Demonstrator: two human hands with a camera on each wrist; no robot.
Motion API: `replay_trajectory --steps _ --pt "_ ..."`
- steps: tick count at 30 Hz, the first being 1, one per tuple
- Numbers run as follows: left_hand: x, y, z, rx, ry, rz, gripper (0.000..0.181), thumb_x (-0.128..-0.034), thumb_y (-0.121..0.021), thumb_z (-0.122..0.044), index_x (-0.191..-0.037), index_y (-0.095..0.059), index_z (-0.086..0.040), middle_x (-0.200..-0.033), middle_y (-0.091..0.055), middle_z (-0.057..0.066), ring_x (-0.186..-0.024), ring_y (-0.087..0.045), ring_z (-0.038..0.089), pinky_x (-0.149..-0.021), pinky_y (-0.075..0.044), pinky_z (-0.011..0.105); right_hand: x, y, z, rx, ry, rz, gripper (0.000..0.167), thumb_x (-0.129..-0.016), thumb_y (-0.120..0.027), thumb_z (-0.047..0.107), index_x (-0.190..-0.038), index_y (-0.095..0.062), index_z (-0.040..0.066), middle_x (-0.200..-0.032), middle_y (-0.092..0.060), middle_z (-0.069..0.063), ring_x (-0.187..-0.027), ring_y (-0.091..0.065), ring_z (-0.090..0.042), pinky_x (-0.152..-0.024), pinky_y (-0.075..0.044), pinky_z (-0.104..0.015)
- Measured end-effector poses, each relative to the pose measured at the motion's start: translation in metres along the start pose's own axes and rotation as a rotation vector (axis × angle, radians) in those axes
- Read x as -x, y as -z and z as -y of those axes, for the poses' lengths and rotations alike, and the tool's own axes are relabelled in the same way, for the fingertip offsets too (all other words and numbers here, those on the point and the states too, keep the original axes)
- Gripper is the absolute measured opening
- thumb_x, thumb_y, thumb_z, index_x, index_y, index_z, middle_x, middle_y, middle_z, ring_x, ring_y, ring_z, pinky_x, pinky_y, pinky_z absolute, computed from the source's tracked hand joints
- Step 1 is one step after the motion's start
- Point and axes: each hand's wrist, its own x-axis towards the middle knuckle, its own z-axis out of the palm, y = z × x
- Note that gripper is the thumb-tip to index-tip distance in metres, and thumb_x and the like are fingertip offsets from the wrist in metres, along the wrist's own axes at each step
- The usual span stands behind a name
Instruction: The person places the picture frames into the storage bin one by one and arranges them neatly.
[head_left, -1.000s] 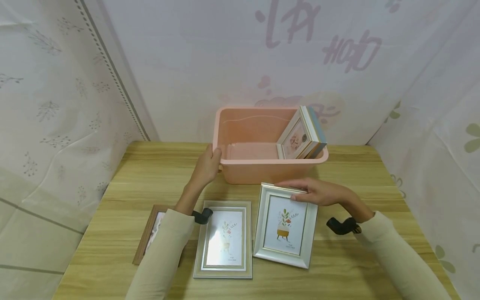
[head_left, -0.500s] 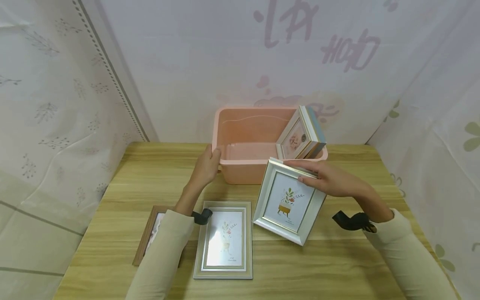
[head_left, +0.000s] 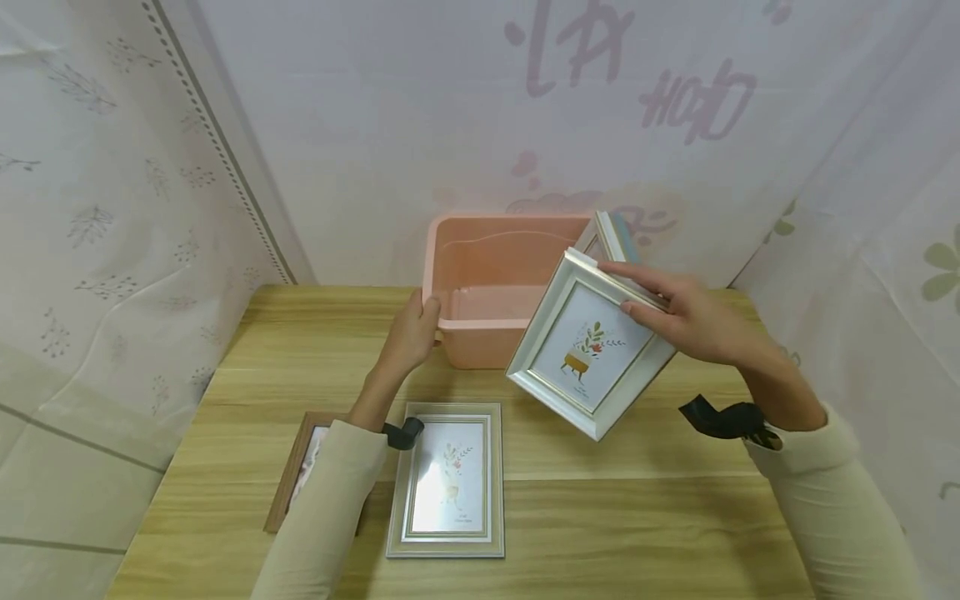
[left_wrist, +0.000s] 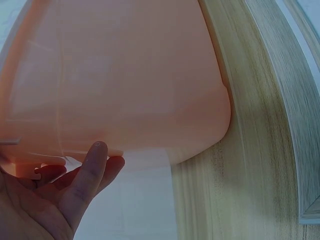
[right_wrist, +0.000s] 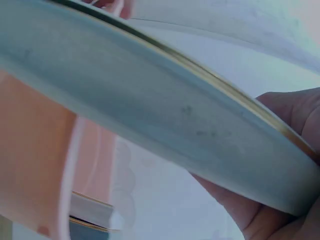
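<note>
A pink plastic bin (head_left: 480, 342) stands at the back of the table. My left hand (head_left: 411, 333) grips its left rim; in the left wrist view the fingers (left_wrist: 90, 170) curl at the bin's end wall. With my right hand (head_left: 690, 317) I pinch the top edge of a white picture frame (head_left: 543, 321) with a potted-plant print, held tilted in the air before the bin's right part. Its thick edge fills the right wrist view. Several picture frames (head_left: 615, 237) lean inside the bin at the right, partly hidden behind the held one.
A champagne-coloured picture frame (head_left: 491, 492) lies flat on the wooden table (head_left: 637, 533). Left of it, a brown picture frame (head_left: 288, 475) is partly covered by my left sleeve (head_left: 322, 500). Patterned fabric (head_left: 360, 150) hangs behind and on both sides.
My right hand has lifted the white picture frame off the table, up and towards the bin, tilting it more. The left hand has stayed on the bin's rim.
</note>
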Motion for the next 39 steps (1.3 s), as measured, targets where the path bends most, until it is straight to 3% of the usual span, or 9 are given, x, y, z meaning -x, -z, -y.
replay_trajectory --steps 7,14,16,19,25,39 --pt "0.0 -0.001 0.001 0.001 0.003 -0.002 0.049 -0.0999 -0.028 -0.036 -0.126 -0.047 0.001 -0.119 -0.058 0.023 -0.1 -0.061 0.034 -0.078 -0.06 0.052 -0.003 0.016 0.006 -0.036 0.052 -0.097 0.053 -0.096 -0.056 -0.003 -0.147 -0.045 0.007 -0.107 -0.067 -0.023 -0.072 -0.07 -0.01 -0.054 -0.059 -0.027" --pt "0.0 -0.001 0.002 -0.01 -0.005 0.002 0.049 -0.0999 -0.027 -0.038 -0.125 -0.047 0.0 -0.117 -0.058 0.021 -0.097 -0.061 0.034 -0.077 -0.061 0.051 -0.002 0.03 0.013 -0.052 0.034 -0.15 0.051 -0.098 -0.054 0.0 -0.148 -0.046 0.011 -0.101 -0.066 0.007 -0.072 -0.07 -0.011 -0.053 -0.06 -0.03" --pt "0.0 -0.001 0.002 -0.008 -0.006 -0.002 0.049 -0.0995 -0.027 -0.038 -0.124 -0.047 -0.001 -0.116 -0.058 0.021 -0.097 -0.061 0.033 -0.076 -0.061 0.05 -0.002 0.033 0.015 -0.036 0.01 -0.181 0.051 -0.098 -0.054 0.002 -0.148 -0.046 0.012 -0.099 -0.065 0.01 -0.071 -0.069 -0.011 -0.053 -0.059 -0.029" --pt "0.0 -0.001 0.001 -0.006 -0.013 -0.003 0.05 -0.0998 -0.027 -0.037 -0.125 -0.047 0.0 -0.116 -0.058 0.021 -0.098 -0.061 0.033 -0.075 -0.061 0.049 -0.002 0.035 0.018 -0.006 -0.031 -0.241 0.051 -0.098 -0.056 0.003 -0.147 -0.048 0.015 -0.097 -0.067 0.0 -0.07 -0.068 -0.009 -0.052 -0.058 -0.026" --pt "0.0 -0.001 0.001 0.007 -0.012 0.004 0.051 -0.1005 -0.027 -0.037 -0.128 -0.046 0.002 -0.118 -0.058 0.022 -0.1 -0.061 0.035 -0.076 -0.061 0.052 -0.005 0.037 0.019 0.028 -0.078 -0.334 0.052 -0.099 -0.054 0.005 -0.148 -0.047 0.019 -0.113 -0.062 -0.028 -0.071 -0.065 -0.004 -0.052 -0.057 -0.021" --pt "-0.001 -0.001 0.002 -0.008 -0.011 -0.006 0.048 -0.0997 -0.027 -0.038 -0.123 -0.047 -0.001 -0.118 -0.059 0.025 -0.097 -0.062 0.034 -0.074 -0.062 0.048 -0.02 0.034 0.012 0.021 -0.162 -0.551 0.051 -0.098 -0.054 0.009 -0.148 -0.047 0.017 -0.12 -0.061 -0.032 -0.071 -0.06 0.004 -0.052 -0.054 -0.014"
